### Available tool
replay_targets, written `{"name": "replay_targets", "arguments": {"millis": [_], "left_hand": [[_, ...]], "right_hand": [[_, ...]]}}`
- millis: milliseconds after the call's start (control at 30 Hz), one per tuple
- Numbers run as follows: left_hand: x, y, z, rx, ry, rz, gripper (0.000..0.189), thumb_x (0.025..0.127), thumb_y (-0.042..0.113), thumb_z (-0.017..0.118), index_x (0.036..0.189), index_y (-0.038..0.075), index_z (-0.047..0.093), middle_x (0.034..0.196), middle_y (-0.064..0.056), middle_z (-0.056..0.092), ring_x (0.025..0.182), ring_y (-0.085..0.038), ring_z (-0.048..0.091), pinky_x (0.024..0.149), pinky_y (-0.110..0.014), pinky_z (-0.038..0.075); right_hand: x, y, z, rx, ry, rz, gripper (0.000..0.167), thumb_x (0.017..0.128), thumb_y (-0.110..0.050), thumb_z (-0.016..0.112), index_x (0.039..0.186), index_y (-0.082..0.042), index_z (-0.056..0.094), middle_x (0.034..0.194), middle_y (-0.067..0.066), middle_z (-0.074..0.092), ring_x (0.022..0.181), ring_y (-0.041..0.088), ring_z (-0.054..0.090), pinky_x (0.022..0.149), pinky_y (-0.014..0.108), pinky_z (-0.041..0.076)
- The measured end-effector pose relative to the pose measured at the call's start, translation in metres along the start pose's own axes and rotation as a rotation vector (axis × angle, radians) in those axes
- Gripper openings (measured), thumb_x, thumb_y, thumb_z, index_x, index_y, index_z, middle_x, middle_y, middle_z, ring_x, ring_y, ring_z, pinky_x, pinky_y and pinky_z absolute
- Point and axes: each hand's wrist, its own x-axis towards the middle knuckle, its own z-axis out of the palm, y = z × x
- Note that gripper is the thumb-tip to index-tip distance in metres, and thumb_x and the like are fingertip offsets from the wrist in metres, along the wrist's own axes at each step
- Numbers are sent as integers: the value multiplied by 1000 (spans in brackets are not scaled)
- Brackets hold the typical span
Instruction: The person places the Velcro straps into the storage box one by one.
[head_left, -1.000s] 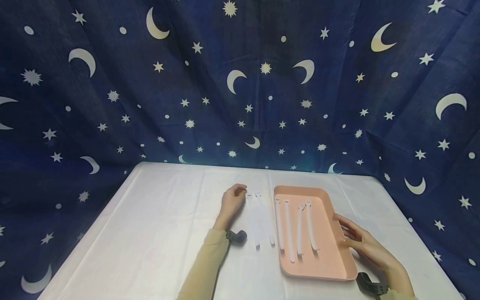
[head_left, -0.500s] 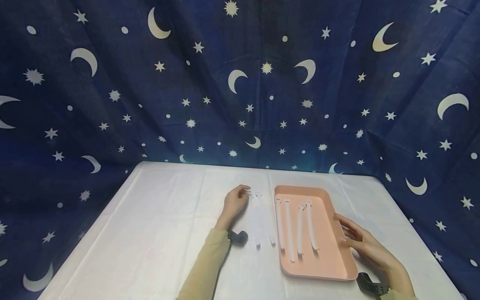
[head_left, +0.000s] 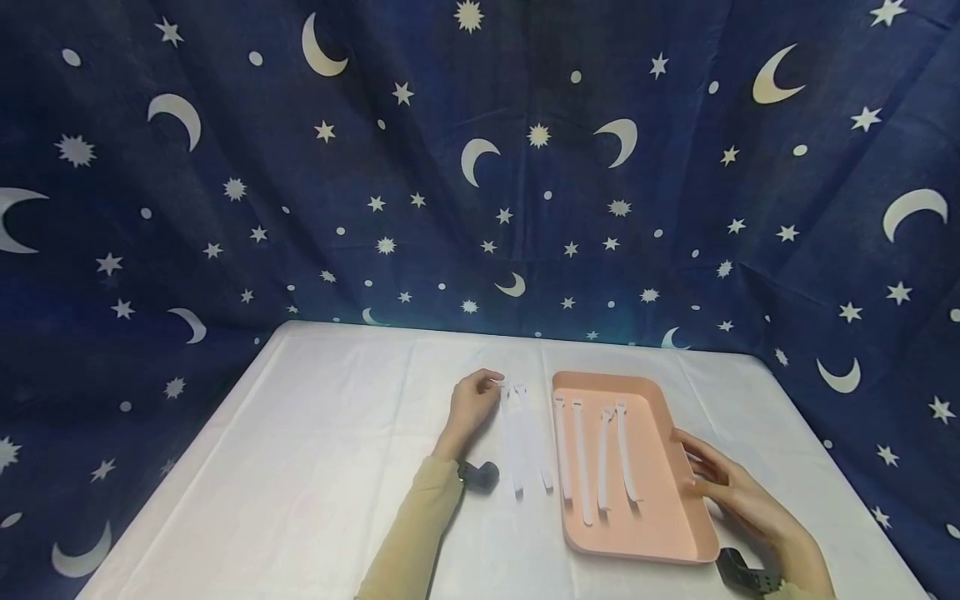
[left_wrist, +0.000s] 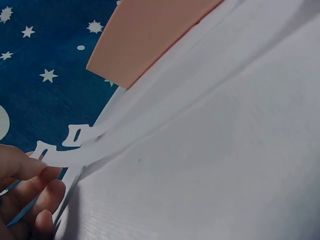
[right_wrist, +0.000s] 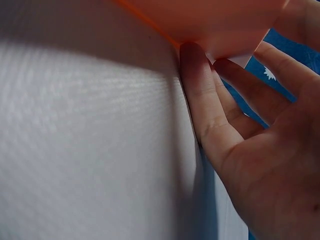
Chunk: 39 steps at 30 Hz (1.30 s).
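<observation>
My left hand (head_left: 471, 407) pinches the slotted head of a white cable tie strap (left_wrist: 67, 158) between thumb and fingertips, as the left wrist view shows. That end is lifted, and the long band runs back along the table toward the person. Just to its right lies a second white strap (head_left: 537, 450), its slotted head near the held one. On the other side, my right hand (head_left: 738, 496) touches the outer right wall of a shallow pink tray (head_left: 667, 517) with fairly straight, spread fingers and thumb. Several similar straps (head_left: 582, 471) lie lengthwise inside the tray, side by side.
A white cloth (head_left: 322, 450) covers the table. Behind it hangs a dark blue curtain (head_left: 420, 167) with moons and stars. Black wrist cameras are worn on the left wrist (head_left: 480, 477) and right wrist (head_left: 738, 571).
My left hand has moved slightly right and now pinches the head of the left strap, where it was beside it before. The right hand and tray stay in place.
</observation>
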Motion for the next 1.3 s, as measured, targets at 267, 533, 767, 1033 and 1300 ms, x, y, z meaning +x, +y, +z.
{"name": "replay_targets", "arguments": {"millis": [267, 533, 767, 1033, 1300], "left_hand": [[-5, 6, -2, -70, 13, -48, 20, 86, 8, 62, 104, 9, 71, 91, -11, 71, 76, -16, 66, 68, -26, 54], [-10, 13, -3, -152, 27, -116, 21, 86, 7, 61, 105, 9, 70, 91, -12, 70, 69, -17, 66, 54, -21, 49], [-15, 21, -6, -185, 41, -119, 19, 88, 9, 61, 104, 9, 70, 92, -13, 71, 76, -23, 70, 56, -25, 52], [-16, 32, -14, -245, 37, -96, 18, 87, 7, 63, 104, 7, 70, 92, -15, 72, 79, -30, 72, 57, -21, 47], [-20, 43, -20, -236, 11, -68, 19, 87, 7, 62, 105, 7, 70, 91, -14, 72, 79, -32, 72, 61, -21, 48]], "right_hand": [[0, 2, 1, 31, -15, -41, 77, 89, -15, 63, 152, -7, 21, 131, -37, 35, 110, -18, 48, 86, 11, 42], [0, 1, 0, 14, -5, -2, 78, 88, -17, 64, 153, -10, 21, 129, -37, 35, 109, -19, 47, 86, 12, 43], [1, -1, -1, -10, 11, 52, 81, 87, -22, 66, 153, -14, 21, 145, -21, 32, 105, -22, 45, 106, 53, 40], [3, -2, 0, -5, 4, 62, 82, 86, -23, 66, 153, -14, 20, 160, 11, 20, 104, -23, 43, 107, 65, 30], [4, 0, 0, -2, -2, 59, 81, 88, -25, 65, 154, -14, 19, 159, 10, 21, 104, -22, 42, 106, 64, 31]]}}
